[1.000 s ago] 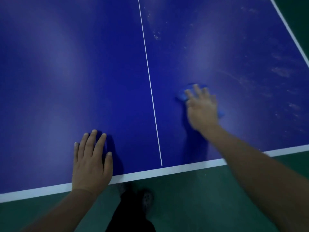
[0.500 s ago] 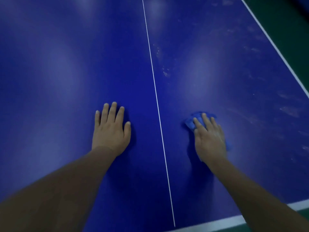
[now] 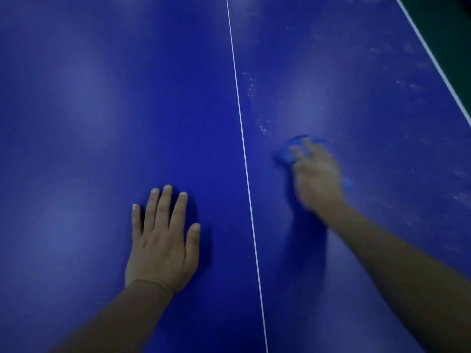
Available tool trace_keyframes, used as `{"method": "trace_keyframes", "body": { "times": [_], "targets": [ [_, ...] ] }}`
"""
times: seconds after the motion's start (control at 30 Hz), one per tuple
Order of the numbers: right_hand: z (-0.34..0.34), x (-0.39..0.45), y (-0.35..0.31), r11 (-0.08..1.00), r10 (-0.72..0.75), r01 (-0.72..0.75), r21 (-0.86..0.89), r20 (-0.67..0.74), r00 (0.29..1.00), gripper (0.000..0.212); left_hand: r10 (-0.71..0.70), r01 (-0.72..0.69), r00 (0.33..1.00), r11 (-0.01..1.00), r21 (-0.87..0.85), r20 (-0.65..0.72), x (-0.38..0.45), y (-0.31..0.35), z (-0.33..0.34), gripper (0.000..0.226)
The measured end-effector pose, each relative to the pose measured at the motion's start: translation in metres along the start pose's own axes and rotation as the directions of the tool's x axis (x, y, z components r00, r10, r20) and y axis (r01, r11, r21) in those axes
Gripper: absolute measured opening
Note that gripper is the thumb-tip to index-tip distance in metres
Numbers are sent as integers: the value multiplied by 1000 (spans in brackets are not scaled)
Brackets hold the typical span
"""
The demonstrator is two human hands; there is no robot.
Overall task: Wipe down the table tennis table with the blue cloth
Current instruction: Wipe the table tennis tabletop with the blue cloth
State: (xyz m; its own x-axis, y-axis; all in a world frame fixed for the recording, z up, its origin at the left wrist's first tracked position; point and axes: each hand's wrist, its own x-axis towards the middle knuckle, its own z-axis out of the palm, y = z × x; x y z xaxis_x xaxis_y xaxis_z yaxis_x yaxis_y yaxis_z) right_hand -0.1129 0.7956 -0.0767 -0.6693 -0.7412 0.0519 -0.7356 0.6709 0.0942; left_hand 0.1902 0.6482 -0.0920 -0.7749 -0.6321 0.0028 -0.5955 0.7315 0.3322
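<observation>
The blue table tennis table (image 3: 102,123) fills the view, split by a thin white centre line (image 3: 242,138). My right hand (image 3: 317,177) lies flat on the blue cloth (image 3: 288,151) to the right of that line and presses it onto the surface; the hand is blurred. Most of the cloth is hidden under the palm, with edges showing past the fingertips and at the right side. My left hand (image 3: 163,243) rests flat on the table left of the line, fingers straight.
Pale dust specks (image 3: 262,127) lie just beyond the cloth, and faint smears (image 3: 407,84) spread over the right half. The white side line (image 3: 438,67) marks the table's right edge, with dark green floor (image 3: 448,19) beyond.
My right hand has slid the cloth farther up the table, toward the dust specks. The view has shifted forward, so the table's near edge is out of sight. My left hand stays flat.
</observation>
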Motion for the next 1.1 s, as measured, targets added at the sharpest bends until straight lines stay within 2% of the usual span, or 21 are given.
{"method": "trace_keyframes", "body": {
  "times": [0.07, 0.1, 0.13, 0.2, 0.27, 0.33, 0.37, 0.43, 0.5, 0.57, 0.6, 0.63, 0.67, 0.73, 0.8, 0.83, 0.9, 0.93, 1.0, 1.03, 1.1],
  "targets": [
    [-6, 10, 47, 923, 381, -381, 49, 9, 925, 47, -2, 2, 1000, 1000, 8, 15, 1, 1, -1, 64],
    [-9, 10, 49, 868, 491, -489, 82, 4, 871, 47, -5, 4, 1000, 1000, 12, 24, 1, 1, -2, 64],
    [-9, 8, 36, 858, 510, -507, 87, -14, 860, 47, -8, 8, 999, 1000, 14, 33, 2, 1, -2, 63],
    [-7, -9, -17, 948, 312, -309, 72, -48, 949, 51, -10, 9, 999, 1000, 24, 43, 2, 1, -2, 62],
    [2, -41, -70, 994, -45, 47, 96, -30, 999, 54, -13, 12, 999, 999, 38, 43, 2, 2, -2, 62],
    [4, -67, -81, 936, -326, 322, 142, 3, 945, 50, -16, 14, 999, 998, 55, 44, 2, 2, -1, 62],
    [3, -62, -64, 915, -379, 374, 149, 8, 925, 49, -18, 15, 999, 998, 61, 45, 2, 2, -1, 62],
    [5, -34, -10, 966, -253, 254, 56, -27, 967, 49, -27, 24, 999, 997, 72, 42, 3, 3, -2, 62],
    [-1, -5, 50, 996, 78, -79, -28, -27, 997, 52, -35, 32, 998, 997, 69, 45, 3, 4, -2, 62],
    [-7, 13, 81, 922, 386, -385, 48, -8, 923, 48, -43, 40, 998, 997, 63, 46, 3, 5, -3, 62],
    [-8, 18, 74, 884, 463, -460, 88, -26, 886, 47, -47, 44, 998, 997, 67, 47, 3, 6, -4, 62],
    [-6, 17, 57, 892, 449, -445, 81, -43, 892, 47, -51, 47, 997, 996, 75, 49, 3, 6, -4, 61],
    [-2, 12, 34, 934, 354, -349, 75, -81, 932, 48, -55, 51, 997, 995, 85, 52, 3, 7, -5, 61],
    [6, -9, -15, 996, -7, 18, 92, -116, 993, 49, -62, 56, 997, 993, 103, 55, 3, 9, -5, 62],
    [10, -35, -33, 931, -333, 340, 129, -75, 940, 46, -76, 68, 995, 989, 129, 58, 2, 11, -6, 62],
    [8, -32, -20, 903, -404, 409, 133, -66, 912, 46, -82, 73, 995, 988, 139, 62, 2, 11, -5, 63],
    [7, -3, 33, 949, -301, 307, 79, -79, 950, 46, -101, 94, 994, 982, 162, 37, 9, 14, -4, 63],
    [3, 13, 60, 985, -156, 159, 61, -63, 986, 47, -115, 111, 993, 981, 162, 17, 17, 17, -4, 64],
    [-7, 33, 101, 990, 121, -119, 75, -17, 992, 50, -152, 152, 988, 981, 122, -17, 38, 25, -3, 66],
    [-10, 34, 103, 981, 166, -165, 98, 1, 986, 50, -168, 170, 985, 981, 97, -25, 51, 29, -2, 68],
    [-7, 19, 82, 996, 18, -12, 93, -64, 998, 48, -196, 198, 980, 978, 60, -36, 76, 36, 0, 72]
  ]
}}
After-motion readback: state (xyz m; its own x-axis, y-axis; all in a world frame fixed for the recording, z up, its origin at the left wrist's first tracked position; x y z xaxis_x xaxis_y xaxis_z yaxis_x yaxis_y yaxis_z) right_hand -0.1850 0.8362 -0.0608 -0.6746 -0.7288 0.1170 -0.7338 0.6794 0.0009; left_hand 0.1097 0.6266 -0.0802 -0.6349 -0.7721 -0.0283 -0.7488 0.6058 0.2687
